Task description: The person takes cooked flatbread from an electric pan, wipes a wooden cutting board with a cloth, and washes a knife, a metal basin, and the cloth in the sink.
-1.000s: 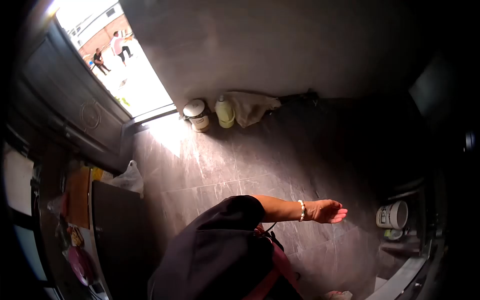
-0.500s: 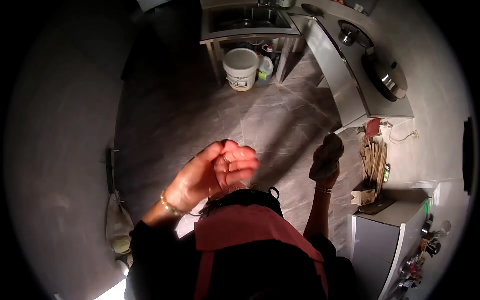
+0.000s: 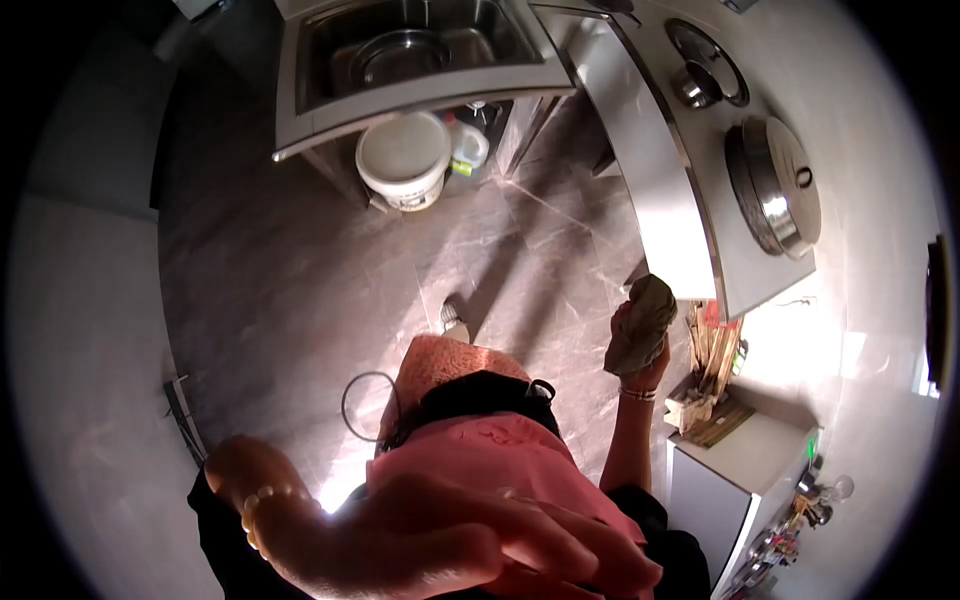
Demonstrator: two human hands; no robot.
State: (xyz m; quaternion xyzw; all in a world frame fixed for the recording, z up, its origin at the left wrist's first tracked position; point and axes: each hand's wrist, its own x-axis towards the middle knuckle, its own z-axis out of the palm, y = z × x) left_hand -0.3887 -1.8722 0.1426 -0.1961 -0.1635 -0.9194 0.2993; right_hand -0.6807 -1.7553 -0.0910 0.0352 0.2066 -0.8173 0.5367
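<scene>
My left hand (image 3: 450, 540) is large and close to the camera at the bottom, in front of the pink apron (image 3: 490, 455), its fingers stretched out and holding nothing. A beaded bracelet (image 3: 262, 515) circles that wrist. On the right, my right hand (image 3: 650, 370) is closed round a crumpled grey-brown cloth (image 3: 642, 322), held above the floor beside the white counter. The cloth covers most of those fingers.
Ahead is a steel sink (image 3: 420, 50), with a lidded white bucket (image 3: 403, 160) and a jug (image 3: 468, 148) beneath. A lidded pan (image 3: 785, 190) sits on the right counter (image 3: 720, 190). Sticks (image 3: 712, 350) stand near a low cabinet (image 3: 708, 505).
The view has swung from the doorway to the sink and drawn closer to it. My left hand has come down and nearer the camera. The cloth remains in my right hand since half a second ago.
</scene>
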